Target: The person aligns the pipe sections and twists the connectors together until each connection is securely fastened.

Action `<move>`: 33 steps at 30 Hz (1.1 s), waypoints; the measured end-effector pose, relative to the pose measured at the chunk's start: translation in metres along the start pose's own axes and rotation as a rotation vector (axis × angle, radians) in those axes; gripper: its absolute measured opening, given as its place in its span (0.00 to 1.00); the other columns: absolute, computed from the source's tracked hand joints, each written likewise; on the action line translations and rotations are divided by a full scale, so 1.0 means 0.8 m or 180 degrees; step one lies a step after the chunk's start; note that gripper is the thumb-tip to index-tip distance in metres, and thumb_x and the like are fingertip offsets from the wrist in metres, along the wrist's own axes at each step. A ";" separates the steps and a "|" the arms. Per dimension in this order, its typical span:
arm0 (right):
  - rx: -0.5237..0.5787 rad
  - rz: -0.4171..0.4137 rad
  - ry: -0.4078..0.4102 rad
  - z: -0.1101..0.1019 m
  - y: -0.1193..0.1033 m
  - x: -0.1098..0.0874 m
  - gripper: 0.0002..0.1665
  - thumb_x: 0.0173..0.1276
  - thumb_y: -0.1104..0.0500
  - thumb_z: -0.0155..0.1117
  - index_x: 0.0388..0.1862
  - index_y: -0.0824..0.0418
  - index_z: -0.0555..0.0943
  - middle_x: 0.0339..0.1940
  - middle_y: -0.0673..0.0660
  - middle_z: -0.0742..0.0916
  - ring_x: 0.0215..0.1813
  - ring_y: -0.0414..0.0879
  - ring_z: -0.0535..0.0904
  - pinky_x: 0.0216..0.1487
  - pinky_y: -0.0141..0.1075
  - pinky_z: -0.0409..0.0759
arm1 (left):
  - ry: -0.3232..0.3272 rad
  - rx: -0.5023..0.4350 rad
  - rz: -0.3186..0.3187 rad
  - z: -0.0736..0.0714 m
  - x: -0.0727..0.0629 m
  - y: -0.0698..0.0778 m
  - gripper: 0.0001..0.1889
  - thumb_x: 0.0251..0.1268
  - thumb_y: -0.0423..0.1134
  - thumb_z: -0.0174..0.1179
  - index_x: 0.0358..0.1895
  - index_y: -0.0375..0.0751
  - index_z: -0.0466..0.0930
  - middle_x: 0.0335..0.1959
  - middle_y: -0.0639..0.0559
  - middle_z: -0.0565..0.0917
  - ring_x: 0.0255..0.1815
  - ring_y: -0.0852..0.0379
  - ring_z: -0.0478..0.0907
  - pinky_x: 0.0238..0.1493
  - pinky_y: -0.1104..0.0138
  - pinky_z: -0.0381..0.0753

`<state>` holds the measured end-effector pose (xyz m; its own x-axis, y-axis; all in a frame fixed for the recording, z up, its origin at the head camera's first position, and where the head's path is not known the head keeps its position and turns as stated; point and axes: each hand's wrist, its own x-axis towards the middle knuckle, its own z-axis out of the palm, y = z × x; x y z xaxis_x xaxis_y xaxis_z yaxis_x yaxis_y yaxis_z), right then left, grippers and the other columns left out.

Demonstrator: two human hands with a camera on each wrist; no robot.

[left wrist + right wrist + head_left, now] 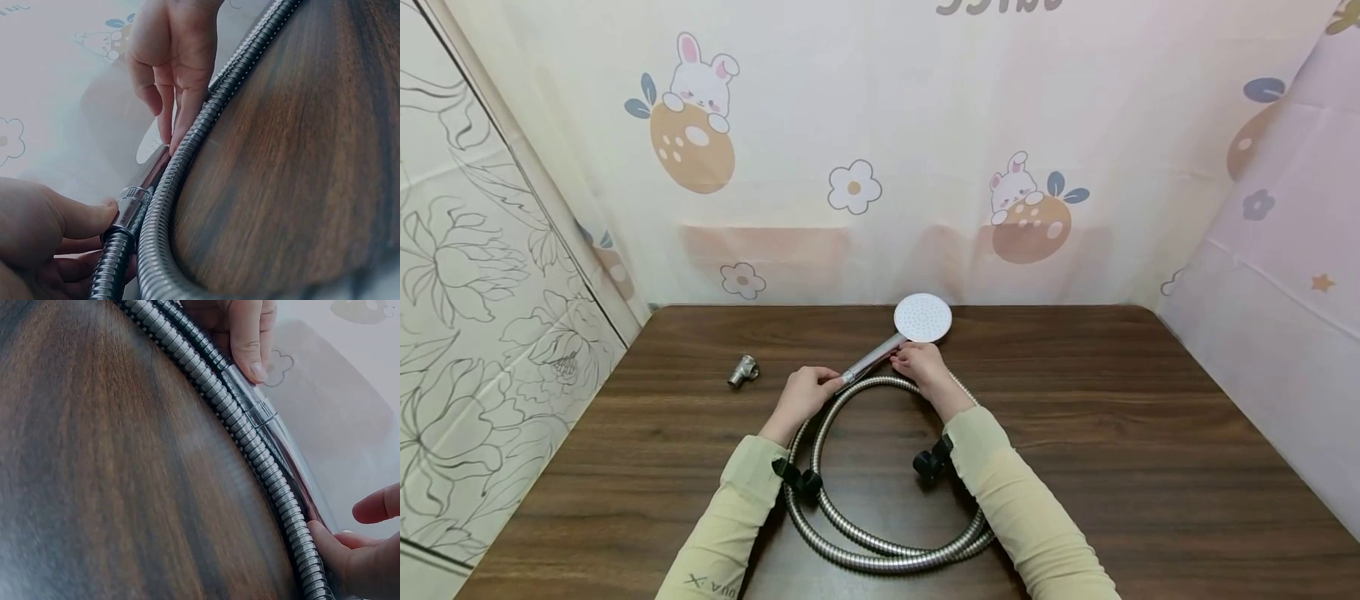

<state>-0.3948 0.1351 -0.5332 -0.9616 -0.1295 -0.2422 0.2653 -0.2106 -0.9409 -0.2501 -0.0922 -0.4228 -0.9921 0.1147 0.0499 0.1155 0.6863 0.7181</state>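
Observation:
A shower head [922, 318] with a round white spray face lies on the wooden table, its silver handle [872, 358] slanting down to the left. At the handle's lower end, the chrome hose nut [130, 212] joins it to a ribbed metal hose [887, 565]. My left hand [805, 393] pinches that nut, thumb on top and fingers curled beneath. Higher up, close to the spray face, my right hand [922, 371] touches the handle with fairly straight fingertips, one finger held apart. The coiled hose runs beside the handle and under both forearms.
A small metal angled fitting [744, 372] lies on the table [1150, 433] to the left of the left hand. Behind the table hangs a curtain [865, 100] printed with rabbits and flowers. Dark wrist straps [932, 462] sit on both sleeves.

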 end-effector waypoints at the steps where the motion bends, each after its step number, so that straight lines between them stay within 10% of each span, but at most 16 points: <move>1: -0.0014 -0.0008 0.0018 0.000 0.001 0.002 0.28 0.60 0.75 0.52 0.61 0.77 0.63 0.53 0.71 0.74 0.50 0.52 0.78 0.49 0.36 0.77 | 0.0006 0.0001 0.0000 0.000 0.000 0.000 0.12 0.62 0.42 0.56 0.43 0.40 0.83 0.42 0.46 0.84 0.43 0.51 0.79 0.43 0.58 0.75; 7: -0.0089 -0.0168 0.0047 -0.002 0.002 0.001 0.23 0.60 0.75 0.50 0.56 0.78 0.67 0.47 0.70 0.77 0.45 0.51 0.80 0.44 0.35 0.79 | 0.0053 0.0048 -0.0033 0.001 0.002 -0.001 0.12 0.61 0.43 0.57 0.42 0.41 0.83 0.41 0.46 0.84 0.44 0.50 0.79 0.44 0.58 0.75; 18: -0.0583 0.0059 0.0319 0.077 -0.130 -0.180 0.24 0.67 0.72 0.41 0.62 0.79 0.61 0.60 0.74 0.69 0.60 0.59 0.69 0.61 0.42 0.68 | 0.0071 -0.0010 -0.0121 -0.001 0.002 -0.003 0.11 0.59 0.44 0.59 0.39 0.42 0.83 0.38 0.47 0.84 0.37 0.53 0.78 0.40 0.60 0.75; 33: -0.0648 -0.0123 0.0341 0.054 -0.135 -0.177 0.23 0.67 0.71 0.43 0.60 0.79 0.63 0.59 0.75 0.70 0.61 0.62 0.68 0.60 0.42 0.69 | 0.0142 -0.0107 -0.0104 -0.006 -0.002 -0.003 0.06 0.57 0.40 0.61 0.33 0.43 0.81 0.30 0.51 0.81 0.31 0.57 0.75 0.36 0.62 0.74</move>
<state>-0.2841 0.1342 -0.3872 -0.9756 -0.0191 -0.2185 0.2188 -0.0121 -0.9757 -0.2490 -0.0973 -0.4216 -0.9966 0.0598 0.0565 0.0820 0.6646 0.7427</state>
